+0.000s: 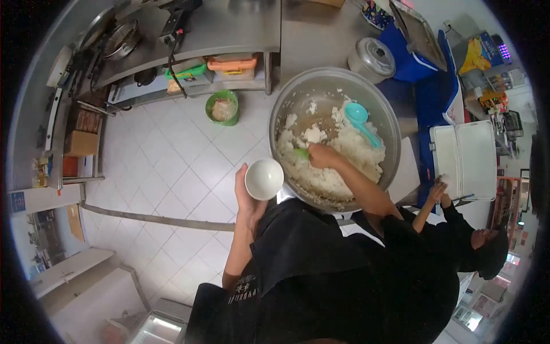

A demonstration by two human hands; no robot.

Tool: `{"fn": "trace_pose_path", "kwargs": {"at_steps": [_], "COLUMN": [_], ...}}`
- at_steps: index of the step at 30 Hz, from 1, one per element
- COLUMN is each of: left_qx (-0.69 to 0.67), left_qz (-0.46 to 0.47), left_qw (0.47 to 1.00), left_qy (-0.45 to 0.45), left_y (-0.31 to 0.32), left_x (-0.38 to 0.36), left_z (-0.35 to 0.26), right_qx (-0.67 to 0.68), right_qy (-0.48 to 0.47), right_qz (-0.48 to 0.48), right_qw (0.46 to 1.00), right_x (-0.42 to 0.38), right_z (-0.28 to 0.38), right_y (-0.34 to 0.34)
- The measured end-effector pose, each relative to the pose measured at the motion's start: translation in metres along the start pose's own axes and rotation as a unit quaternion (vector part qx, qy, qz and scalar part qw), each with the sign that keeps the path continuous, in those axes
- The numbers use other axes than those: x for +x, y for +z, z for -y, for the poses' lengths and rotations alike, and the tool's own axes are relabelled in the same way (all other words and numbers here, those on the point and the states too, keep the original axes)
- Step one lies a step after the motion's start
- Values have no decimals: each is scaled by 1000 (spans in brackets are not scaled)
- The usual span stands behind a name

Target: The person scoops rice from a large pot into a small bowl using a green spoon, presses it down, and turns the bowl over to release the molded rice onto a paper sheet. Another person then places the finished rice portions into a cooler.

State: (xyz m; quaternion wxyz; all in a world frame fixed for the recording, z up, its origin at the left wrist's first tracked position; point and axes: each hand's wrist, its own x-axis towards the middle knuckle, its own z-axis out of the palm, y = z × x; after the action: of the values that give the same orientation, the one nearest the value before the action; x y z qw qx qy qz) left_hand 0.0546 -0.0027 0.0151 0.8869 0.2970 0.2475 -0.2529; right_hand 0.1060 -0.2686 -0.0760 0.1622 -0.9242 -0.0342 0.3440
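Observation:
A small white bowl sits in my left hand, its open top facing the camera; I see no food in it. The hand is closed around its outer side, left of a large metal pot. Inside the pot is white rice, heaped toward the near and right sides. My right hand reaches into the pot, closed on a green scoop that is partly hidden by the rice and fingers. Lying on the rice farther right is a turquoise ladle, touched by neither hand.
A lidded metal canister stands behind the pot. On the tiled floor is a green bucket, near a steel counter. At right, another person in black works by an open white box.

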Motion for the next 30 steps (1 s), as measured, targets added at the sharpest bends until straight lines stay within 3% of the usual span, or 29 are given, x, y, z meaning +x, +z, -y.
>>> {"fn": "trace_pose_path", "kwargs": {"at_steps": [1, 3, 4, 7, 8, 10, 14, 16, 20, 22, 23, 24, 26, 27, 28, 29, 30], "left_qx": [4, 3, 6, 9, 7, -12, -23, -24, 30, 282, 322, 324, 459, 461, 379, 294, 298], "left_qz": [7, 10, 10, 17, 15, 39, 32, 40, 1, -57, -47, -44, -130, -123, -88, -52, -41], "left_qw": [1000, 1000, 1000, 1000, 1000, 999, 999, 999, 999, 949, 935, 934, 857, 856, 909, 950, 950], "left_qy": [6, 4, 3, -2, -2, 7, 0, -4, 11, 131, 142, 145, 193, 200, 148, 90, 89], "left_y": [4, 5, 2, -1, -3, -6, 0, 2, 25, 36, 40, 43, 55, 71, 88, 99, 99], "left_x": [6, 6, 4, 4, 4, 6, 4, 5, -2, 3, 10, 26, 65, 79, 92, 104, 126], "left_z": [-2, -2, -2, -1, 0, 0, -2, -4, -5, -4, -1, 10, 43, 53, 64, 72, 83], "right_qx": [-7, 40, 42, 129, 129, 234, 289, 398, 396, 461, 462, 455, 449, 343, 227, 212, 125], "right_qy": [1, -96, -95, -221, -222, -78, -68, -6, -40, -34, -36, -50, -67, -87, -101, 4, 68], "right_qz": [-7, -51, -47, 17, 20, 135, 191, 217, 217, 144, 140, 76, 7, -134, -272, -317, -353], "right_qw": [1000, 993, 993, 967, 966, 960, 936, 891, 891, 875, 875, 886, 891, 925, 930, 924, 925], "right_x": [13, 18, 16, 16, 11, -12, 3, -5, -13, -31, -43, -56, -63, -58, -59, -85, -76], "right_z": [-15, -26, -26, -24, -22, 5, -30, -36, -54, -49, -46, -40, -40, -45, -45, 1, 13], "right_y": [7, 32, 31, 8, 4, -31, -9, -4, -4, -27, -39, -57, -59, -50, -42, -58, -45]}}
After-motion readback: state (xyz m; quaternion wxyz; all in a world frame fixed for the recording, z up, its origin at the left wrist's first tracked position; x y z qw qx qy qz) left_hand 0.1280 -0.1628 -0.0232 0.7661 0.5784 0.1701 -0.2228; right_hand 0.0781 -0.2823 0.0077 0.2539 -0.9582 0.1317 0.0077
